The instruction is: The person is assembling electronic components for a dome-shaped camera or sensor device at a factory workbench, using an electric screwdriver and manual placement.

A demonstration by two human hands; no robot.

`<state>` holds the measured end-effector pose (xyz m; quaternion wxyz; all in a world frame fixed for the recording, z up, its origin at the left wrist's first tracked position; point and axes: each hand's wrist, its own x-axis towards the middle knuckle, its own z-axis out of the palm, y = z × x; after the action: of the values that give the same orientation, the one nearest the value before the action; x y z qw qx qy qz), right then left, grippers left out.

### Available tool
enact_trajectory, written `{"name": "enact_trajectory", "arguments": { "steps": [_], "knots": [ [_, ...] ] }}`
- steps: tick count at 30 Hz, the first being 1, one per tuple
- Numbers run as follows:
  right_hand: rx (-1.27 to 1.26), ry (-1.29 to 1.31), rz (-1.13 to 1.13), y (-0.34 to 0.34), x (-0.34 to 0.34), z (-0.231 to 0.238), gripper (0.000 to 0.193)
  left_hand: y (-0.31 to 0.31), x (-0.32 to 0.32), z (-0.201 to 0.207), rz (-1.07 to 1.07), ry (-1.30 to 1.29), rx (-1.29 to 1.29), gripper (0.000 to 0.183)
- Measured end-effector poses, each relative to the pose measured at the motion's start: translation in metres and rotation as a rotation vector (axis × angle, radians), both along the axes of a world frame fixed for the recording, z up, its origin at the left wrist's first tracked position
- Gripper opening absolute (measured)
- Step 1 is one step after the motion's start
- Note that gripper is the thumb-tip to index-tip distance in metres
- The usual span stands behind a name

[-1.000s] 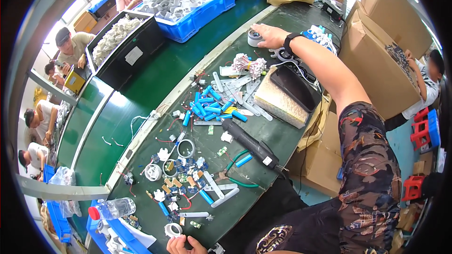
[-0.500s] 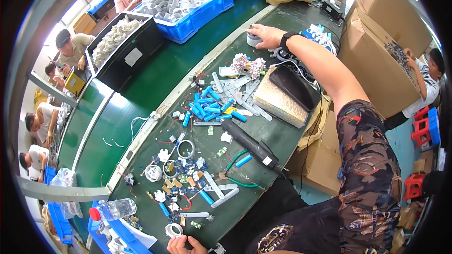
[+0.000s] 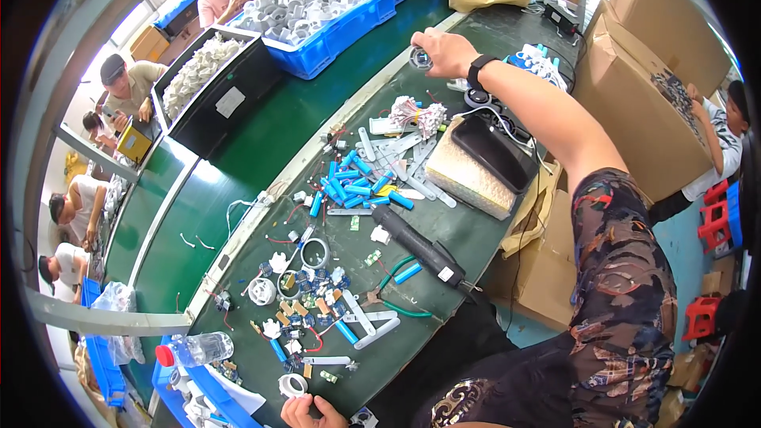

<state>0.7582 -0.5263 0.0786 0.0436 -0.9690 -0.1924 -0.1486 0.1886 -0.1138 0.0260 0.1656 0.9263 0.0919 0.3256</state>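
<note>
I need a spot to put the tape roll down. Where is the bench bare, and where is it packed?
Bare: the green top between the black tool and the bench's near edge, and the strip between the right hand and the blue crate. Packed: around the blue cells and the small parts towards the left hand.

A long dark green surface (image 3: 261, 143) runs diagonally through a bright workshop, daylight glaring off its far left end. Blue plastic crates (image 3: 333, 40) and a black bin (image 3: 230, 103) of pale parts stand on it. Brown cardboard boxes (image 3: 650, 103) are stacked at the right above a light blue floor (image 3: 697, 246), near red plastic stools (image 3: 713, 214). Other seated workers line the left side.
</note>
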Motion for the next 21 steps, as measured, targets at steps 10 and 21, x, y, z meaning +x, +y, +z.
{"name": "enact_trajectory", "arguments": {
  "steps": [10, 21],
  "knots": [
    [0.667, 0.082, 0.431, -0.015, -0.081, 0.091, 0.066, -0.05, 0.07, 0.067, -0.491, 0.01, -0.93, 0.045],
    [0.767, 0.319, 0.356, -0.054, -0.114, 0.113, 0.071, -0.26, 0.368, 0.097, -0.848, 0.472, -1.119, 0.1]
  ]
}}
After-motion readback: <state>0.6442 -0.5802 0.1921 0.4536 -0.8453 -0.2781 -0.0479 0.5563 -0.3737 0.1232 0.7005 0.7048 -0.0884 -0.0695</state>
